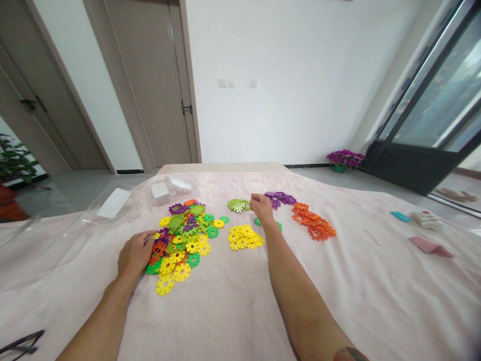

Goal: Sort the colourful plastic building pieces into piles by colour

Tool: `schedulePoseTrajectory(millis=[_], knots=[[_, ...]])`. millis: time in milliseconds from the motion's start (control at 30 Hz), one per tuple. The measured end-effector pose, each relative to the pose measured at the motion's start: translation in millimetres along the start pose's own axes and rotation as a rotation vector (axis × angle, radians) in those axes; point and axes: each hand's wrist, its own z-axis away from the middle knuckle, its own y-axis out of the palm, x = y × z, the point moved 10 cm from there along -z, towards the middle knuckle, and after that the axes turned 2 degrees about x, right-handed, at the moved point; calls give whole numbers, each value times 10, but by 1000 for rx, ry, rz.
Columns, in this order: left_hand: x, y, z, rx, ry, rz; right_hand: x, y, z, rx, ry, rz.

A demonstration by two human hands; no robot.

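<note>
A mixed heap of plastic snowflake discs (184, 235), yellow, green, purple and orange, lies on the pale pink cloth. My left hand (136, 254) rests at the heap's left edge, fingers curled on an orange disc. My right hand (262, 208) reaches far forward with its fingers pinched at the light green pile (238, 205). Around it lie sorted piles: yellow (245, 237), purple (280, 198), orange (314, 224) and a few dark green discs (278, 225) partly hidden by my wrist.
Clear plastic bags and a clear box (169, 190) lie at the back left of the table. A blue item (400, 216), a small white box (427, 219) and a pink card (430, 246) sit at right. Glasses (20, 344) lie at bottom left.
</note>
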Motion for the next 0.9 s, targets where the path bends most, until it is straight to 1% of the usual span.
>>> schedulePoseTrajectory(millis=[67, 100, 200, 267, 333, 400, 500, 633, 700, 800, 900], knots=[[-5, -1, 1, 4, -2, 3, 150, 118, 59, 44, -35, 53], [-11, -6, 2, 3, -1, 5, 249, 212, 99, 84, -71, 84], [-34, -18, 9, 3, 5, 13, 580, 591, 291, 273, -240, 208], [-32, -17, 12, 9, -3, 13, 748, 825, 461, 403, -361, 299], [-24, -16, 12, 11, -10, 7, 839, 978, 612, 484, -454, 385], [-21, -15, 10, 9, -6, 1, 860, 1057, 703, 519, -498, 452], [-23, -17, 7, 6, 0, -5, 814, 1097, 727, 529, -477, 498], [-33, -29, 11, 2, -4, -14, 772, 1065, 646, 505, -423, 462], [-43, -35, 13, 1, -1, -11, 776, 982, 571, 468, -395, 414], [-51, -39, 16, -2, 5, -4, 780, 765, 439, 393, -342, 357], [-48, -34, 18, 0, 6, -4, 775, 561, 370, 395, -322, 329]])
